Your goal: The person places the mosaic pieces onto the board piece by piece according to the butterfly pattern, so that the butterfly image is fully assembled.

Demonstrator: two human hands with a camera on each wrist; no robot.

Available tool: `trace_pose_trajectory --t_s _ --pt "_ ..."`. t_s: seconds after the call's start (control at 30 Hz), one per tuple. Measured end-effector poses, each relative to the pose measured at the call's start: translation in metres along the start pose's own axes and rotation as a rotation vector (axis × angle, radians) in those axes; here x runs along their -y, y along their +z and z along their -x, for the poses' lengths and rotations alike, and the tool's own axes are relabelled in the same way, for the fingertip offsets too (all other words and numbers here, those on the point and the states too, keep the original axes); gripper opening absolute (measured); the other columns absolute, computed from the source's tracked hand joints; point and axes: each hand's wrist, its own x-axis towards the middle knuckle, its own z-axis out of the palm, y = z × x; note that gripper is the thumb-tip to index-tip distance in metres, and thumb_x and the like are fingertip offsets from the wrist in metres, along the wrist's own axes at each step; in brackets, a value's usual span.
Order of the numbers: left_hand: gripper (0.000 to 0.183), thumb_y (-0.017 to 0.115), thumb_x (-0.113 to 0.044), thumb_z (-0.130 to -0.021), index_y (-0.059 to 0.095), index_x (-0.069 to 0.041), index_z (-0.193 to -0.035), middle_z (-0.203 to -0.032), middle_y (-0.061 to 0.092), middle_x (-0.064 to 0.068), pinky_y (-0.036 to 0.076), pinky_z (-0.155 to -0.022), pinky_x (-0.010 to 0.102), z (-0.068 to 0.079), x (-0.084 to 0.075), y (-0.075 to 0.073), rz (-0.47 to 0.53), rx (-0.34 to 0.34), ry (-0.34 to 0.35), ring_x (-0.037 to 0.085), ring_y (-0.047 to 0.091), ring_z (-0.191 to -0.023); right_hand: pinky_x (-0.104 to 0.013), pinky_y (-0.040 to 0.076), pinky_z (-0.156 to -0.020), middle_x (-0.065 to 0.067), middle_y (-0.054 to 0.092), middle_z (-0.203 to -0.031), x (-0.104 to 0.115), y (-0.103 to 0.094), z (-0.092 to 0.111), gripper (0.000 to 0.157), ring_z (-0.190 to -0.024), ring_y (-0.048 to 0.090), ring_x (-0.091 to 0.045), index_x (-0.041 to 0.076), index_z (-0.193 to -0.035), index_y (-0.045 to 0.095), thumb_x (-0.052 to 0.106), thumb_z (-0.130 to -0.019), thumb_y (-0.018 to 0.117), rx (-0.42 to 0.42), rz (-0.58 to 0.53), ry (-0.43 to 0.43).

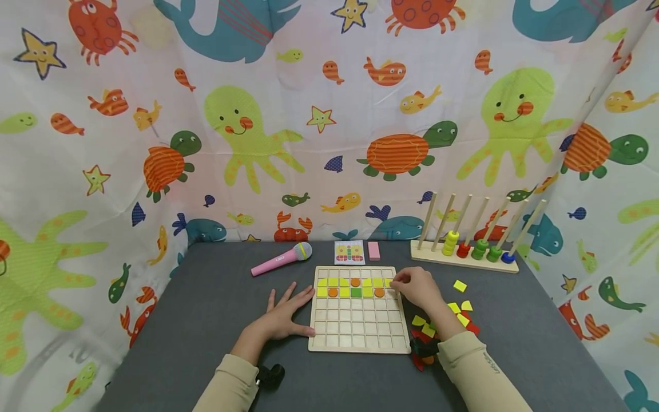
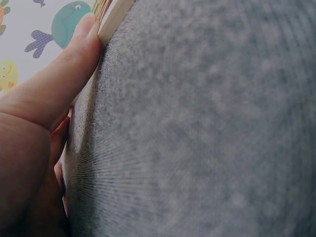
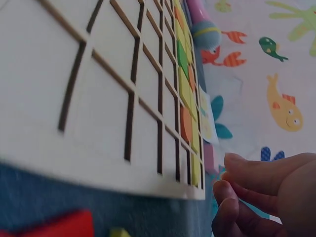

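Note:
A wooden grid board (image 1: 358,330) lies flat on the table, with yellow tiles, round orange pieces and a green square filling cells of two upper rows. At its left edge is my left hand (image 1: 282,317), fingers spread and thumb on the lower left rim; in the left wrist view the thumb (image 2: 74,64) touches the board's side. My right hand (image 1: 418,286) is by the board's upper right edge. In the right wrist view its thumb (image 3: 247,168) and bent fingers pinch a small yellow tile (image 3: 224,175), mostly hidden, its shape unclear.
Loose yellow tiles (image 1: 460,285) and red pieces (image 1: 472,328) are scattered right of the board, partly under my right forearm. Behind the board lie a pattern card (image 1: 349,252), a pink block (image 1: 373,251) and a pink toy microphone (image 1: 280,259). A peg abacus (image 1: 465,258) stands back right.

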Motion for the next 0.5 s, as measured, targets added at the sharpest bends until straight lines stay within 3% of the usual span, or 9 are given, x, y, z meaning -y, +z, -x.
trace_pose_trajectory --t_s 0.5 --pt "0.108 0.077 -0.068 -0.074 0.022 -0.034 -0.162 -0.169 0.018 -0.009 -0.018 -0.115 0.069 0.001 -0.002 -0.001 0.003 0.007 -0.004 0.032 -0.005 -0.158 -0.034 0.055 -0.068 -0.013 0.074 -0.100 -0.031 -0.035 0.008 0.029 -0.085 0.066 -0.024 0.005 -0.111 0.072 0.027 -0.093 0.075 -0.065 -0.021 0.030"
